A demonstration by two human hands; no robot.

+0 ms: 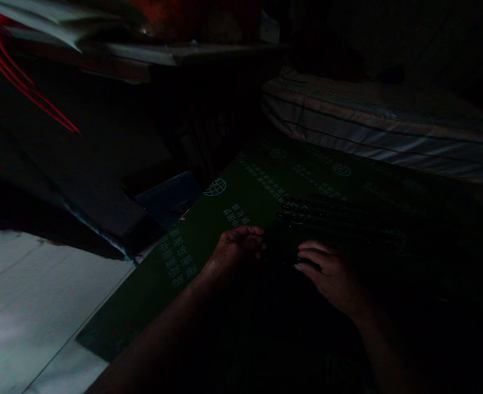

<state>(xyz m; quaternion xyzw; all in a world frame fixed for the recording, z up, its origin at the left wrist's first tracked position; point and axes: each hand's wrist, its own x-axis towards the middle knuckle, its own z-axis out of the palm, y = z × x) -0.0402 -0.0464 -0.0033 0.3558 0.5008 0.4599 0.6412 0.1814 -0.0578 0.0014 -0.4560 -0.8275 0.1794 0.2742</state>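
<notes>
Both hands are over a green printed board with pale globe marks and lettering. My left hand has its fingers curled closed around something too dark to make out. To its right, my right hand is bent inward, thumb and fingers closing on a dark spot with small glints. Whatever lies between the two hands is lost in the shadow. Just beyond them, several long dark strips with shiny specks lie side by side on the board.
A mattress-like striped pad borders the board at the back right. At the upper left stands a cluttered table, with a red cord loop hanging from it. Pale tiled floor shows at the lower left. Most of the right side is very dark.
</notes>
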